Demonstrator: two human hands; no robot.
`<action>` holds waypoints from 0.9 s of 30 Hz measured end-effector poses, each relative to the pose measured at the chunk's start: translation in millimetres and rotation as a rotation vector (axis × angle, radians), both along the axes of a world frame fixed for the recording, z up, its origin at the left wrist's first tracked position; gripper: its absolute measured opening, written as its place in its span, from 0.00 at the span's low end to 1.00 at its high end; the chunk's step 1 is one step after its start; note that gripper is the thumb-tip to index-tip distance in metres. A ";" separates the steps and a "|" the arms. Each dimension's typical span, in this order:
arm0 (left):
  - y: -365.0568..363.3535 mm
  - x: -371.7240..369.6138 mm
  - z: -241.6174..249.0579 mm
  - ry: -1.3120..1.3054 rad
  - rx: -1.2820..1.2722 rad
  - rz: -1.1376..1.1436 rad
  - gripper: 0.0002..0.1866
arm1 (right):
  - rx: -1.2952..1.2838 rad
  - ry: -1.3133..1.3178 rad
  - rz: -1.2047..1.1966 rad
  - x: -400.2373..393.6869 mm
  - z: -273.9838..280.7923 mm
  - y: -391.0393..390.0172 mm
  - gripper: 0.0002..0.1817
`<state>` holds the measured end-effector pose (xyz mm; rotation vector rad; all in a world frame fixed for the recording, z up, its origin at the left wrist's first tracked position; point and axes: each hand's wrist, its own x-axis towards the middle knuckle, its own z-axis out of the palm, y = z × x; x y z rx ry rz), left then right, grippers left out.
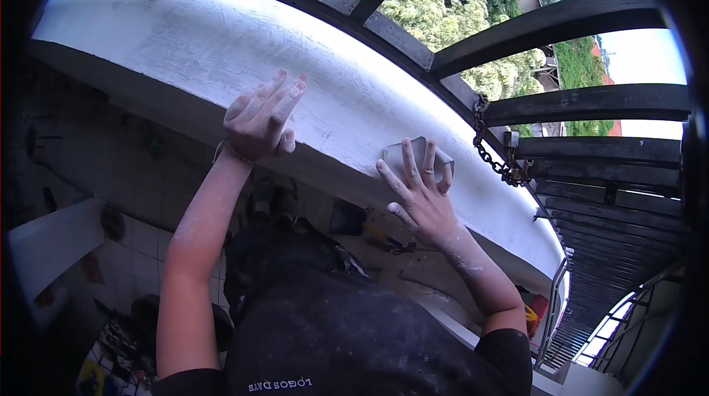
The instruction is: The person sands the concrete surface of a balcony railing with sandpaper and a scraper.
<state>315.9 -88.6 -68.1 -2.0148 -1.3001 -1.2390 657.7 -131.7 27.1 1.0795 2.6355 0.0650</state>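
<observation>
A white ledge (325, 100) crosses the view, its top scuffed and dusty. On its front edge at centre-left, my left hand (262, 117) rests with fingers extended and whitish dust on them; it holds nothing. Further right, my right hand (421, 189) presses a grey sheet (443, 163), which looks like sandpaper, flat on the ledge. The fingers of that hand are spread over the sheet and the thumb is apart. Dust also marks both forearms.
Dark metal railing (569, 23) runs behind the ledge, with a chain (484, 152) and padlock (510, 139) hanging at the right. Foliage shows beyond. Below lie a tiled floor (140, 237) and several dim items.
</observation>
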 end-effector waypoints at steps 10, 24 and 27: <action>5.0 -2.7 -5.5 -0.047 0.061 -0.044 0.24 | 0.214 0.137 0.188 -100.9 -10.2 22.5 0.34; 0.9 1.2 -2.3 -0.049 0.029 -0.010 0.24 | 0.143 0.087 0.150 -97.0 -3.0 20.1 0.35; 1.7 -0.8 -4.0 -0.055 0.036 -0.019 0.24 | 0.119 0.114 0.165 -110.3 -3.0 22.7 0.36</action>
